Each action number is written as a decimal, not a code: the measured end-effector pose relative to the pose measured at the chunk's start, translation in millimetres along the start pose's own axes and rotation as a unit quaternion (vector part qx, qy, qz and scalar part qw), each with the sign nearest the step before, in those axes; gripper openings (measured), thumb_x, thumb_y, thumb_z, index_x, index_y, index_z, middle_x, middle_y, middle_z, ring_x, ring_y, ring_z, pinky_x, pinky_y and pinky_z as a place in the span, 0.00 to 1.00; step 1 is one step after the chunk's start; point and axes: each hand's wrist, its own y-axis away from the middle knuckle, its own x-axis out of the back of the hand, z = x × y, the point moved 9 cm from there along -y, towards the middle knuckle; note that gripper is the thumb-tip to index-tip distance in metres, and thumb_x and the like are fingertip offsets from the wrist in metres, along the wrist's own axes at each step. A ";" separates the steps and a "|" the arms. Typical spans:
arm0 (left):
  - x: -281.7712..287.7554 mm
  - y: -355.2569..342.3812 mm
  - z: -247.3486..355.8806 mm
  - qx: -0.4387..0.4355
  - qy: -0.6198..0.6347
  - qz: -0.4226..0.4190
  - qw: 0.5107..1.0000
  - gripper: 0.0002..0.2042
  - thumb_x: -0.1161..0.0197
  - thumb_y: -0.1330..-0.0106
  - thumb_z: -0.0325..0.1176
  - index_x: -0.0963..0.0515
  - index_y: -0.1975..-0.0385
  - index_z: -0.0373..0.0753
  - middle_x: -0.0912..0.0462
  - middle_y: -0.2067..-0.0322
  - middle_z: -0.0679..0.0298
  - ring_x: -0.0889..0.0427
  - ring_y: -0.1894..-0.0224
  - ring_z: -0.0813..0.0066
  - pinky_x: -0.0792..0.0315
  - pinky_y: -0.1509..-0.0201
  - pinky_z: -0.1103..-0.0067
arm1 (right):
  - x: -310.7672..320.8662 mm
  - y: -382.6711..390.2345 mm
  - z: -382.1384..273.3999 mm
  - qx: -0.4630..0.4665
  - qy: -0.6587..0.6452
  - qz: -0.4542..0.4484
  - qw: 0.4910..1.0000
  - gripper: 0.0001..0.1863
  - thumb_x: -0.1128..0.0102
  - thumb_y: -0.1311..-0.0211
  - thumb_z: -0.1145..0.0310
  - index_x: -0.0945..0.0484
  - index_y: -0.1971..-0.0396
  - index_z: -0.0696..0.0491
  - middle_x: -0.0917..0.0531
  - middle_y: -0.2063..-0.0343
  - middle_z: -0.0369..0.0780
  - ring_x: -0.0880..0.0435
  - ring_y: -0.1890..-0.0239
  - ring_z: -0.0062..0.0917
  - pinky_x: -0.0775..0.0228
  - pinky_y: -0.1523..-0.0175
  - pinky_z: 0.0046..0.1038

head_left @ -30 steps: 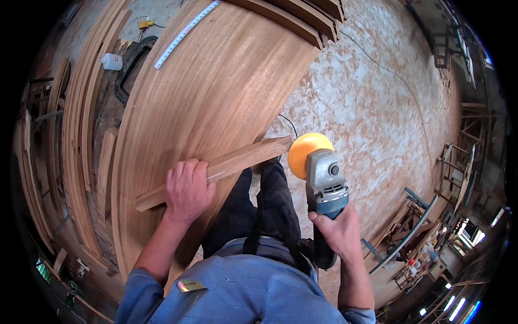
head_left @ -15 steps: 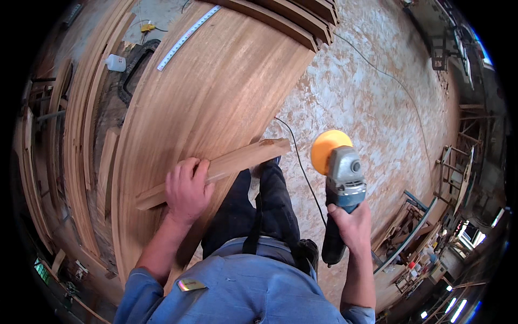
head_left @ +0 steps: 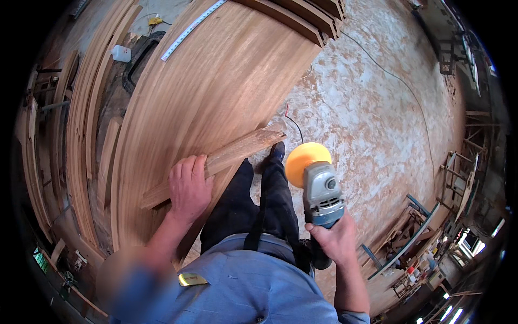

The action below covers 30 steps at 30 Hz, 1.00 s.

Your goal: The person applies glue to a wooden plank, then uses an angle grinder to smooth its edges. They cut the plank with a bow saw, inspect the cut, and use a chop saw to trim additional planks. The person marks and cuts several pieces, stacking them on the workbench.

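Observation:
My left hand (head_left: 189,186) is closed over a short wooden board (head_left: 237,151), which lies slantwise across a wide wooden panel (head_left: 205,81). The board's right end sticks out past the panel's edge, above my shoes. In my right hand (head_left: 337,237) is an angle grinder (head_left: 324,189) with a grey head, a blue-green body and a dark handle. Its round yellow-orange disc (head_left: 307,159) points away from me, a short way right of the board's end and not touching it. My palms hide part of the board and of the grinder's handle.
Dark wooden mouldings (head_left: 291,21) are stacked on the panel's far end, near a measuring tape (head_left: 191,31). Left of the panel are a black clamp (head_left: 132,67), a white bottle (head_left: 121,53) and long planks (head_left: 89,108). A cable (head_left: 391,73) runs over the mottled floor.
The grinder has moved left and a little nearer me, so its disc is closer to the board's end. The board has turned, its right end rising slightly, with my left hand still on it.

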 end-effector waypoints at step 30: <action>-6.6 1.4 -0.5 -0.001 -0.026 0.006 1.000 0.32 0.30 0.48 0.35 0.31 0.42 0.35 0.29 0.48 0.52 0.30 0.44 0.50 0.37 0.40 0.58 | -32.6 -12.6 -45.3 0.020 0.021 -0.043 0.999 0.36 0.21 0.54 0.59 0.28 0.50 0.63 0.15 0.62 0.53 0.14 0.54 0.43 0.23 0.50 0.38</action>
